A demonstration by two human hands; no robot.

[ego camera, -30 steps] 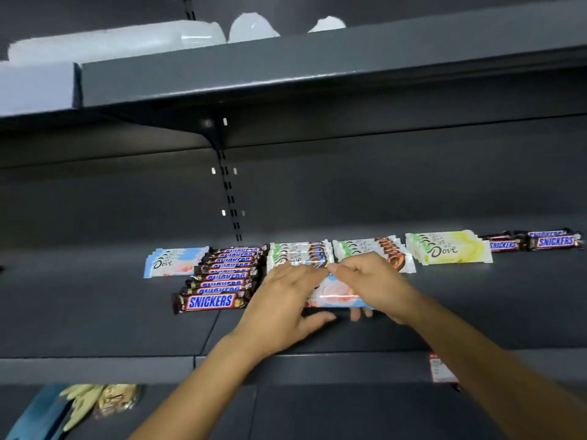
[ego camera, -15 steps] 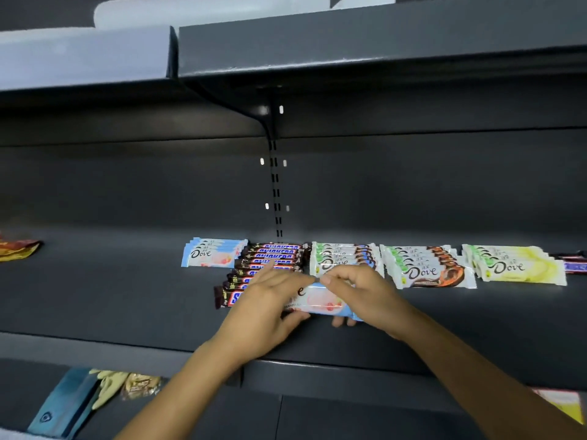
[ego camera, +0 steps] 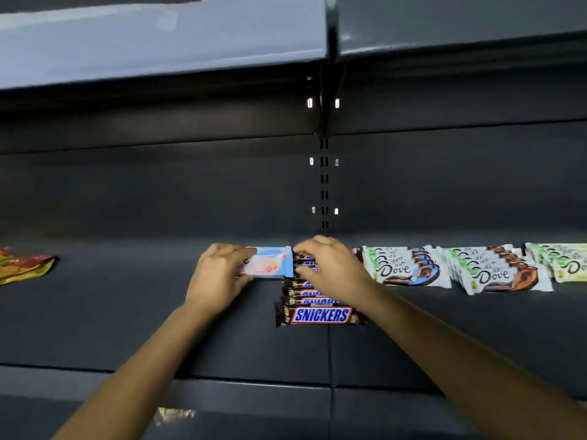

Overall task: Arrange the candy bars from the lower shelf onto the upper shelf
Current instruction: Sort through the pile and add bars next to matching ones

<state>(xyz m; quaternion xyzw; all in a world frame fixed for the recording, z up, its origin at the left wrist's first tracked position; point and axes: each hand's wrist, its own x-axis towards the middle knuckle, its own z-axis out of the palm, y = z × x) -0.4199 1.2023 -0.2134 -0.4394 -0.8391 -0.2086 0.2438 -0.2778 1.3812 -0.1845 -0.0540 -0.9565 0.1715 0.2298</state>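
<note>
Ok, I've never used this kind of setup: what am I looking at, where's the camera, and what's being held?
There is no machine: these are a person's two bare hands, filmed by one camera worn on the head, looking forward and down. The dark shelf carries a row of Snickers bars, stacks of Dove bars to its right, and an orange-yellow packet far left. The left hand grips the left end of a pale blue bar beside the Snickers. The right hand is over the Snickers, fingertips at that bar's right end; whether it grips is unclear.
</note>
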